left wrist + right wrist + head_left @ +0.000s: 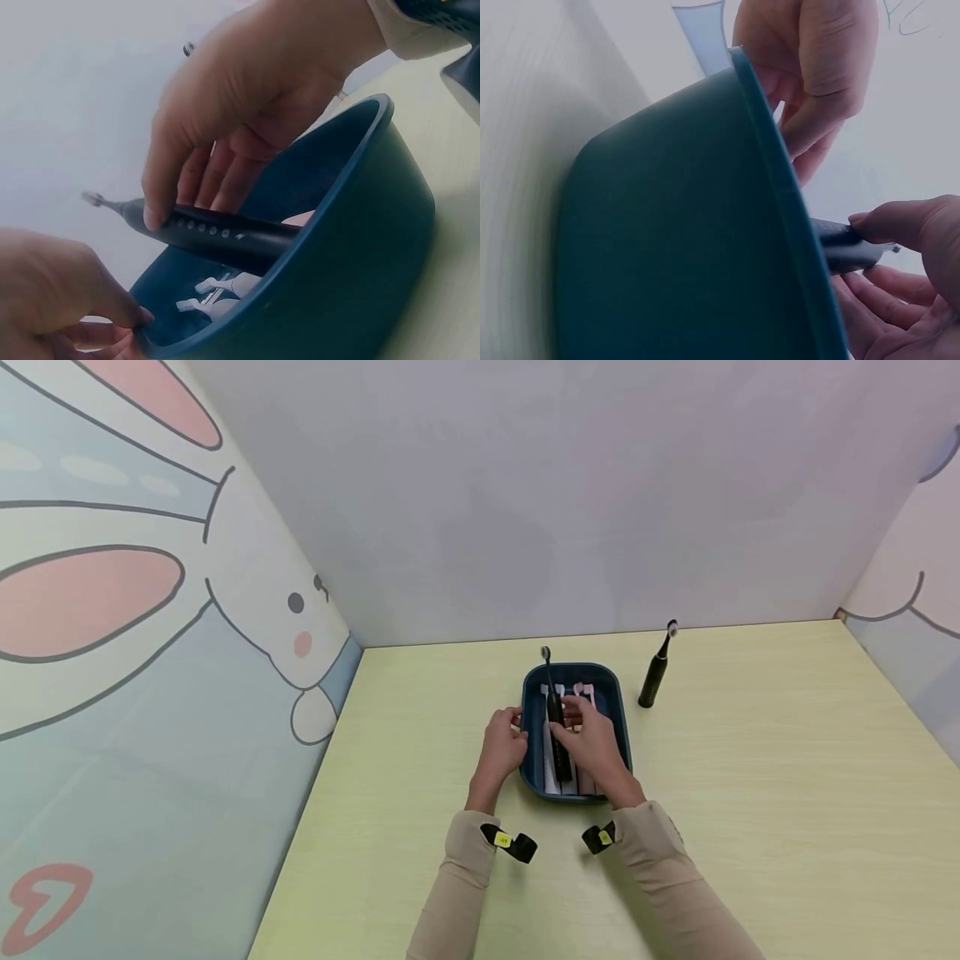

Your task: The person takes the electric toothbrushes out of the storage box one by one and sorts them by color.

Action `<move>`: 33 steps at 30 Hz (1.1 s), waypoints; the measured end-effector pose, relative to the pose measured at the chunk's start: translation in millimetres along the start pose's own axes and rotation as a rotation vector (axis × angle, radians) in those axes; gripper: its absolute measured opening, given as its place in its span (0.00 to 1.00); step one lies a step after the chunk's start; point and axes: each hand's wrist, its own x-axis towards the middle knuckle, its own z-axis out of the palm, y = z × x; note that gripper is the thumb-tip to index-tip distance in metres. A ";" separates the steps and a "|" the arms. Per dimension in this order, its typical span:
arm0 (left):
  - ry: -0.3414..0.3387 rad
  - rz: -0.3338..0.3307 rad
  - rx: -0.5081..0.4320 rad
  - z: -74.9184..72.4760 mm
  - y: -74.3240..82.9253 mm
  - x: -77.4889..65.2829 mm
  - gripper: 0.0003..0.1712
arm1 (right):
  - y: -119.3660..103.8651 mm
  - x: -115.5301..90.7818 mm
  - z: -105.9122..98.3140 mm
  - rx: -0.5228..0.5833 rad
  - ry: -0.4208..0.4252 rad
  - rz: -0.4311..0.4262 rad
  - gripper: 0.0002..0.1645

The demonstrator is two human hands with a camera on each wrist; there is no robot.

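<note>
R hand (592, 742) clamped on blk elec. toothbrush (561, 756), handle in blue bin (533, 752), brush end twd desk's (780, 777) back edge. L hand (502, 747) pinches bin's L rim. White brushes (244, 284) + pink brush (588, 692) in bin. 2nd blk toothbrush (655, 678) on desk, R of bin, nr back edge.

Creased beige sleeves (453, 885) run to plain cuffs (471, 827) at the wrists (482, 797), leaving the left hand (503, 745) and right hand (592, 740) bare. Each wrist bears a small black camera unit (522, 849) on a dark strap (488, 832), with a yellow label (502, 840) carrying dark print.
</note>
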 end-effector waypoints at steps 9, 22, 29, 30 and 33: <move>0.003 -0.001 0.003 -0.4 1.6 -0.2 0.24 | -4.7 -3.0 -7.1 0.054 0.072 -0.084 0.27; 0.010 0.003 0.002 0.3 1.1 0.3 0.24 | -5.0 -3.3 -14.9 0.084 0.143 -0.159 0.27; 0.009 0.003 -0.007 0.3 1.7 -0.3 0.24 | -7.2 -2.5 -23.2 0.138 0.195 -0.187 0.26; 0.008 0.001 -0.009 0.2 2.0 -0.5 0.24 | -7.2 -2.4 -24.4 0.140 0.203 -0.189 0.26; 0.007 -0.004 -0.006 -0.2 2.5 -1.0 0.24 | -6.3 -1.9 -27.8 0.159 0.224 -0.188 0.26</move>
